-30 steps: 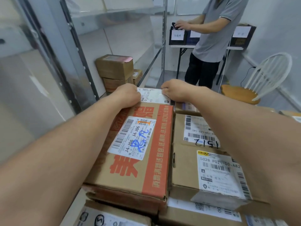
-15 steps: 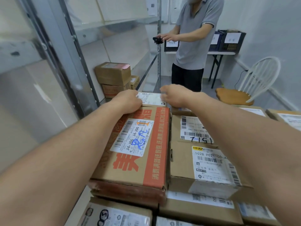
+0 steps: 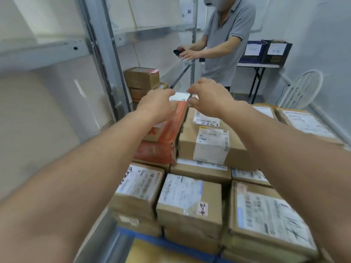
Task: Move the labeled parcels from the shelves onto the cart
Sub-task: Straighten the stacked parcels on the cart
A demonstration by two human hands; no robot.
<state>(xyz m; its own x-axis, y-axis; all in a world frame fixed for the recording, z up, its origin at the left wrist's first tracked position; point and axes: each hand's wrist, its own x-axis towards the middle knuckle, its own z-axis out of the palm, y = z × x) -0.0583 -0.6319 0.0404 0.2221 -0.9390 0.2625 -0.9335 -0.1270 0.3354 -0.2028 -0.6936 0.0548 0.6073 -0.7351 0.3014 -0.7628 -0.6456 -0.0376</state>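
Whether either hand truly grasps cannot be told: the left hand point(image 3: 157, 106) lies knuckles-up, its fingers hidden over the far end of the orange-printed carton point(image 3: 171, 128). The right hand point(image 3: 209, 95) curls finger and thumb about a corner of the small white parcel point(image 3: 180, 96) showing between the two hands. Brown labelled parcels point(image 3: 190, 198) fill the blue-edged cart point(image 3: 152, 240) in stacked layers, the orange carton topmost at left, beside a white-labelled brown box point(image 3: 210, 143). Two brown boxes point(image 3: 141, 78) sit stacked in the metal shelving point(image 3: 103, 63) behind. Both forearms stretch straight forward.
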